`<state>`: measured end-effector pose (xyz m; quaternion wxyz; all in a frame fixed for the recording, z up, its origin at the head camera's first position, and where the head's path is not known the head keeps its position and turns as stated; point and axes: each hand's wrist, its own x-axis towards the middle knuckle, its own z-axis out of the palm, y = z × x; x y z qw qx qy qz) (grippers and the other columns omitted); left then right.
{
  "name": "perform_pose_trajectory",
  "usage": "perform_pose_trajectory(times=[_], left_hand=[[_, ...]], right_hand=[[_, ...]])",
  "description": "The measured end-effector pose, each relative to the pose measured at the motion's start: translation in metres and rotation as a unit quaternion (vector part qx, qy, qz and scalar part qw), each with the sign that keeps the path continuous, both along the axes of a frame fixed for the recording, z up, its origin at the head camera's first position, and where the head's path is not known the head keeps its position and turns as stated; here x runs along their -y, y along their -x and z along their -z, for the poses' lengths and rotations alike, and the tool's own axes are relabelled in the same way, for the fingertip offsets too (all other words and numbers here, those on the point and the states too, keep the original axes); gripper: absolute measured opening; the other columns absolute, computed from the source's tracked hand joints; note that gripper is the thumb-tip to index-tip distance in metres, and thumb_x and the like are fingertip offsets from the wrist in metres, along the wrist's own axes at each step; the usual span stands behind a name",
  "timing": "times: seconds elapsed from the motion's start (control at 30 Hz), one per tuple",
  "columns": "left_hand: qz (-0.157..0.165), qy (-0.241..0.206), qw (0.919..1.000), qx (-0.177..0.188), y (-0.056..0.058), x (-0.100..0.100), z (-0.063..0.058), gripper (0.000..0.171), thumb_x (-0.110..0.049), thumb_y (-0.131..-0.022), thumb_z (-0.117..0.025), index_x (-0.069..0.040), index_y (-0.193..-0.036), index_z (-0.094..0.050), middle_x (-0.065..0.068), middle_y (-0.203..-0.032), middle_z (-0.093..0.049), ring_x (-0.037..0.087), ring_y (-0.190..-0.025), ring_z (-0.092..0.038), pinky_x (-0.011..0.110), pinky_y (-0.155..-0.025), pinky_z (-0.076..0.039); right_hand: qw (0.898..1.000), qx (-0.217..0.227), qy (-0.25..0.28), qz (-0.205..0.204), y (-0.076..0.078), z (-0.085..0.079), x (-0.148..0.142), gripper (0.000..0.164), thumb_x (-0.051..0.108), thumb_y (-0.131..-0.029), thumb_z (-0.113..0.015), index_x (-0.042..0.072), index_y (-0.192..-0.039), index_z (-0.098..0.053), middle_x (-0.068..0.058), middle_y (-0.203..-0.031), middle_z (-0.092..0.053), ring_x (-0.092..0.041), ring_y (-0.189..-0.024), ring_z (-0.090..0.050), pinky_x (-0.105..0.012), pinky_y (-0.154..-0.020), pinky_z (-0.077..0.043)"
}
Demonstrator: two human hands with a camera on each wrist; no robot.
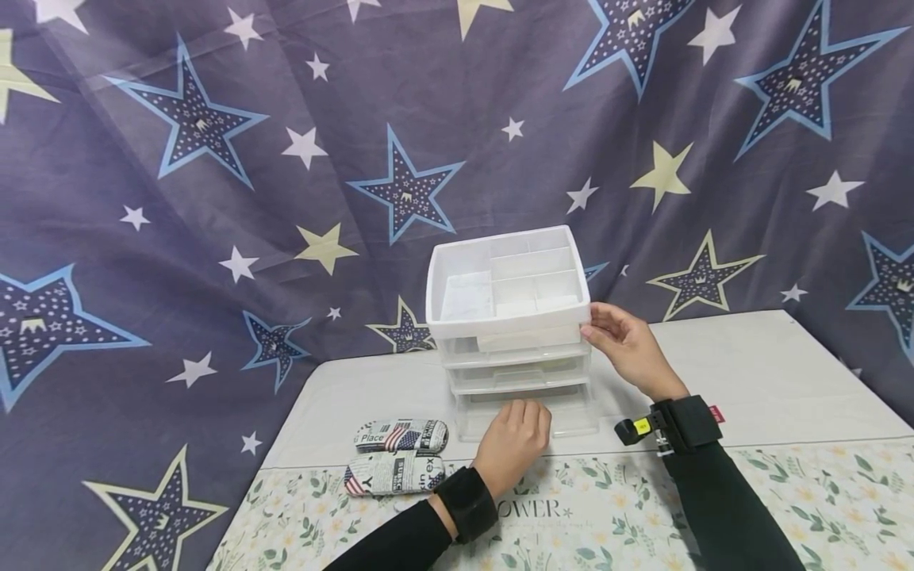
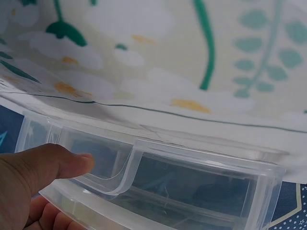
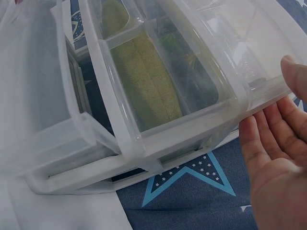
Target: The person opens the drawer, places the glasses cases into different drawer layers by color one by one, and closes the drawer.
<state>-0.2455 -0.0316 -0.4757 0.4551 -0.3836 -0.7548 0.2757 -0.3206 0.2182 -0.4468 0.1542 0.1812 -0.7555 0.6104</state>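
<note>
A white tabletop drawer unit [image 1: 508, 323] with see-through drawers and a divided top tray stands on the table. Its bottom drawer [image 1: 574, 412] is pulled out toward me and looks bare inside. My left hand [image 1: 516, 444] is at that drawer's front; in the left wrist view its thumb lies at the handle notch and the fingers curl close by, holding the front. With fairly straight fingers, my right hand [image 1: 631, 349] touches the unit's upper right side, thumb near the front corner. Through a higher drawer in the right wrist view shows an olive-green ribbed item [image 3: 146, 81].
Two oblong cases [image 1: 400, 473] with newspaper and flag print lie side by side left of the unit. A floral-print cloth [image 1: 807, 507] covers the table's near part, with a white surface behind it. A star-patterned curtain [image 1: 500, 182] hangs behind the table.
</note>
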Motion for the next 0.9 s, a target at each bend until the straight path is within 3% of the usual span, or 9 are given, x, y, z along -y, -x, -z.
perform_pose_trajectory(times=[0.2,0.33,0.53,0.7,0.9], left_hand=[[0.011,-0.012,0.9999,-0.002,0.010,0.001,0.020,0.053,0.010,-0.106,-0.021,-0.011,-0.097,-0.069,0.000,-0.082,-0.062,0.011,-0.073,-0.061,0.017,-0.066,-0.056],[0.004,-0.017,0.9998,0.012,0.011,0.000,0.028,0.050,0.008,-0.107,-0.022,-0.009,-0.099,-0.069,0.002,-0.083,-0.062,0.013,-0.074,-0.061,0.020,-0.067,-0.057],[-0.019,-0.006,0.9987,0.047,0.006,-0.001,0.027,0.033,0.004,-0.106,-0.035,-0.007,-0.104,-0.067,0.003,-0.088,-0.064,0.013,-0.079,-0.064,0.021,-0.071,-0.058],[-0.019,-0.003,0.9982,0.057,0.003,0.000,0.026,0.016,-0.004,-0.103,-0.050,-0.007,-0.103,-0.066,0.002,-0.087,-0.063,0.012,-0.078,-0.063,0.019,-0.068,-0.058],[-0.008,-0.013,0.9983,0.057,-0.001,0.001,0.026,0.027,0.000,-0.104,-0.040,-0.007,-0.101,-0.066,0.002,-0.085,-0.062,0.012,-0.075,-0.062,0.019,-0.067,-0.058]], right_hand=[[1.000,-0.004,0.001,-0.001,0.001,0.001,0.000,0.046,0.019,-0.102,-0.068,-0.002,-0.141,-0.055,-0.021,-0.129,-0.064,-0.010,-0.112,-0.061,-0.012,-0.090,-0.053],[1.000,-0.005,0.002,-0.004,0.001,0.001,0.000,0.047,0.018,-0.102,-0.067,-0.003,-0.142,-0.054,-0.022,-0.130,-0.063,-0.008,-0.112,-0.061,-0.011,-0.090,-0.053],[1.000,-0.003,0.002,-0.005,0.001,0.001,0.000,0.048,0.018,-0.102,-0.067,-0.003,-0.142,-0.053,-0.023,-0.131,-0.063,-0.008,-0.112,-0.061,-0.011,-0.090,-0.053],[1.000,0.000,-0.002,-0.004,0.000,0.000,0.000,0.049,0.020,-0.102,-0.067,-0.002,-0.143,-0.053,-0.022,-0.131,-0.063,-0.013,-0.114,-0.061,-0.011,-0.090,-0.053],[1.000,0.000,-0.006,-0.002,-0.001,-0.001,0.000,0.049,0.021,-0.102,-0.067,-0.002,-0.144,-0.053,-0.021,-0.131,-0.063,-0.020,-0.116,-0.061,-0.011,-0.090,-0.053]])
